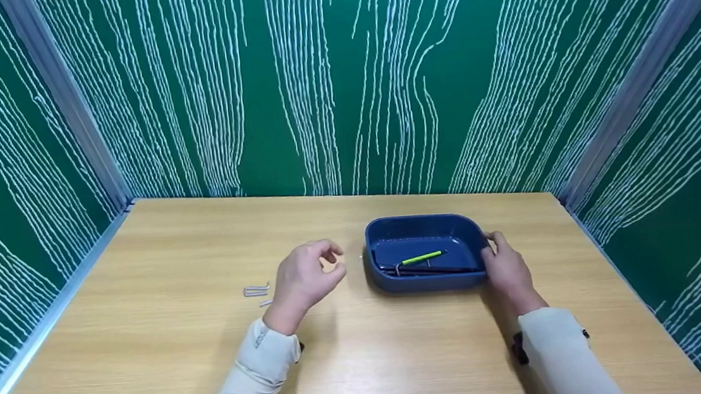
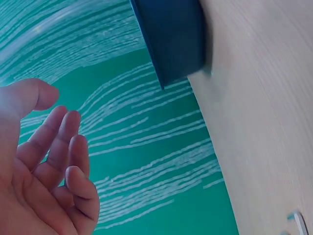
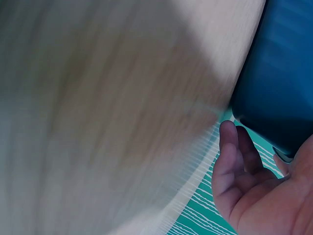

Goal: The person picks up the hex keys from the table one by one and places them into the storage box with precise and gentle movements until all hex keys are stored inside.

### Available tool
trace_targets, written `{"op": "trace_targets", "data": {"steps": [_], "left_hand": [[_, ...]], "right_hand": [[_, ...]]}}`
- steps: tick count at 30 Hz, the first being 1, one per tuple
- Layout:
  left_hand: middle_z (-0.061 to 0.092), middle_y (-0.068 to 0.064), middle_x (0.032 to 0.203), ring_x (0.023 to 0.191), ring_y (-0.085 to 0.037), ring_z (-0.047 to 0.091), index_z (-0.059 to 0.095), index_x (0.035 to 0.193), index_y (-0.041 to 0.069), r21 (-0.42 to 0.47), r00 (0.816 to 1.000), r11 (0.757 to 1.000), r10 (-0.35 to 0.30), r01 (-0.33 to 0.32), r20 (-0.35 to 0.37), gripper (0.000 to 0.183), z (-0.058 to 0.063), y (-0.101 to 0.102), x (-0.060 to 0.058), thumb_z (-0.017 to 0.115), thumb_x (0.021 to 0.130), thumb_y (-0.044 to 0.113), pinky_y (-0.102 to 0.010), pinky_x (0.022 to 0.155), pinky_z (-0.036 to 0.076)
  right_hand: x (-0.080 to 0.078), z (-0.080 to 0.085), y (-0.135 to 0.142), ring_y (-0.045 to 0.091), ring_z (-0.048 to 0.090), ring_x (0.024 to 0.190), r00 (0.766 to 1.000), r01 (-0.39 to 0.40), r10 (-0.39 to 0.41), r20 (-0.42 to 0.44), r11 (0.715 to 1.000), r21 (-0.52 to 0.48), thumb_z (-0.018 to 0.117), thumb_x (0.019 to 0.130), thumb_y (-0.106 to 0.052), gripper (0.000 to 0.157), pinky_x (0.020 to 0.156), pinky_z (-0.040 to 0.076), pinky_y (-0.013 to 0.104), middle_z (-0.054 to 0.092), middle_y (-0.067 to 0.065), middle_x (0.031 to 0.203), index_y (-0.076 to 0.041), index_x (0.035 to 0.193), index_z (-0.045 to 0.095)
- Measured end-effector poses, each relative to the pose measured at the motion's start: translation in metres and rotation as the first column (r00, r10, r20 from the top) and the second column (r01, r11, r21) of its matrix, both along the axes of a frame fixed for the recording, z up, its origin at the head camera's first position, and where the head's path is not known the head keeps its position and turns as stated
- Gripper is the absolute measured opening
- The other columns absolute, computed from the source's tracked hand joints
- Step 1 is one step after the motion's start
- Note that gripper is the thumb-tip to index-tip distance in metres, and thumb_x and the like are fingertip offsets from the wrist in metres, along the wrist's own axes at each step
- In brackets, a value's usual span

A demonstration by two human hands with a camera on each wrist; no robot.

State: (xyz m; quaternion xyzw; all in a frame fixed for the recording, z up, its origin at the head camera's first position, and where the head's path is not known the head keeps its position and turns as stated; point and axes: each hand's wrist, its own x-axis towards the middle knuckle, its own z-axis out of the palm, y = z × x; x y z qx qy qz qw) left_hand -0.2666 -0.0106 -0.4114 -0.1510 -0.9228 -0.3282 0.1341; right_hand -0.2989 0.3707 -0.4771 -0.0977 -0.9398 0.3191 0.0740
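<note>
My right hand grips the right end of a dark blue rectangular box, with the thumb at its rim and several fingers along the outside. A bright green pen-like stick lies in the box, next to dark thin rods and a small bent metal piece. Left of the box, my left hand hovers over the table with loosely curled fingers and nothing between them. In the left wrist view, its fingers and thumb stand apart from each other, away from the box.
Thin bent metal pieces lie on the wooden table, left of my left wrist. Green panels with white wavy lines close off the back and both sides, with metal posts in the corners.
</note>
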Motion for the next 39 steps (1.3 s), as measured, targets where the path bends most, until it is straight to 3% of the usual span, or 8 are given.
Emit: {"op": "trace_targets", "data": {"steps": [6,11,25,33,39], "left_hand": [[0.059,0.01,0.077,0.065,-0.009,0.049,0.062,0.081,0.026,-0.104,0.997,0.992,0.074,-0.074,-0.009,0.01,-0.003,-0.017,0.001,0.061,0.073,0.031,-0.024,0.056,0.04],[0.058,0.01,0.069,0.057,-0.008,0.048,0.063,0.074,0.024,-0.169,0.992,0.978,0.125,-0.126,-0.015,0.006,-0.012,-0.03,-0.002,0.061,0.07,0.027,-0.024,0.05,0.037],[0.055,0.011,0.06,0.054,-0.008,0.049,0.067,0.074,0.019,-0.276,0.984,0.955,0.143,-0.11,0.104,0.013,-0.042,-0.071,-0.009,0.062,0.063,0.022,-0.029,0.051,0.039],[0.062,0.008,0.066,0.059,-0.012,0.055,0.067,0.072,0.017,-0.301,0.978,0.944,0.174,-0.131,0.119,0.012,-0.055,-0.08,-0.016,0.063,0.061,0.018,-0.033,0.053,0.043],[0.065,0.004,0.073,0.063,-0.015,0.057,0.067,0.071,0.017,-0.34,0.967,0.931,0.198,-0.134,0.162,0.005,-0.06,-0.081,-0.017,0.063,0.068,0.014,-0.035,0.058,0.047]], "right_hand": [[0.0,0.001,0.0,0.038,0.044,0.113,1.0,0.001,-0.001,0.009,1.0,-0.004,0.029,0.093,-0.03,0.041,0.087,0.034,0.054,0.038,0.022,0.132,-0.018,0.133,0.031],[0.001,0.0,0.0,0.041,0.047,0.108,0.999,0.012,-0.012,-0.032,1.0,0.028,0.03,0.092,-0.029,0.04,0.081,0.036,0.053,0.045,0.026,0.125,-0.018,0.13,0.034],[0.002,-0.001,0.001,0.04,0.044,0.112,1.0,0.009,-0.008,-0.012,1.0,0.016,0.029,0.093,-0.031,0.04,0.085,0.035,0.054,0.041,0.024,0.129,-0.02,0.131,0.032],[0.001,-0.002,0.002,0.039,0.046,0.111,1.0,0.006,-0.006,-0.018,1.0,0.012,0.029,0.092,-0.032,0.041,0.083,0.036,0.053,0.042,0.024,0.128,-0.02,0.131,0.032],[0.001,-0.005,0.001,0.039,0.047,0.109,0.999,0.019,-0.018,-0.026,1.0,0.019,0.03,0.092,-0.031,0.04,0.081,0.036,0.052,0.044,0.022,0.128,-0.021,0.13,0.034]]}}
